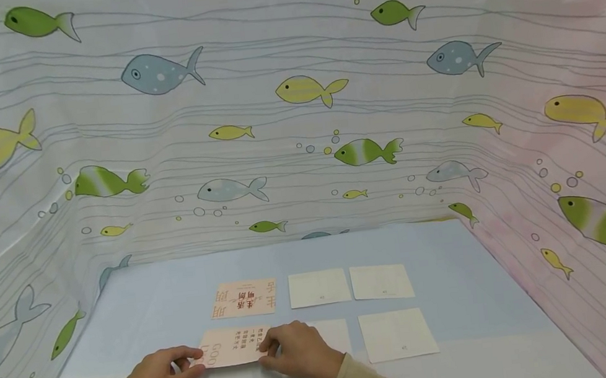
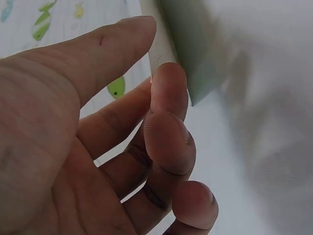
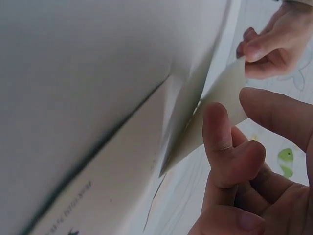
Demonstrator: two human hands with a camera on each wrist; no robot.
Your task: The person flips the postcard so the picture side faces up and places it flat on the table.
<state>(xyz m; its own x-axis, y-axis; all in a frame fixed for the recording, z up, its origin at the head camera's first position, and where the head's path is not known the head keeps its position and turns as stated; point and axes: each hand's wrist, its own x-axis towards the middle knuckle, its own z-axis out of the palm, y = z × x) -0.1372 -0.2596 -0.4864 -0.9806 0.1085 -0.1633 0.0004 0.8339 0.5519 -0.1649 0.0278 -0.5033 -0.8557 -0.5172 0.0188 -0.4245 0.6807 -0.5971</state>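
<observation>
A pink printed card point(image 1: 225, 344), with large letters at its left and columns of small characters, is held between both hands near the table's front. My left hand point(image 1: 153, 377) pinches its left end between thumb and fingers. At its right end, my right hand point(image 1: 303, 351) grips the edge. The left wrist view has the thumb and a fingertip against the card's pale edge point(image 2: 164, 51). In the right wrist view, the card point(image 3: 225, 88) slants up from the table, its pale back showing. A white card point(image 1: 335, 335) lies partly hidden behind my right hand.
Behind the held card lies another pink printed card point(image 1: 244, 298). White cards lie to the right: two in the back row point(image 1: 318, 287) point(image 1: 382, 281) and one in front point(image 1: 398, 334). The pale blue and white table point(image 1: 478, 294) is enclosed by a fish-patterned curtain point(image 1: 276, 55).
</observation>
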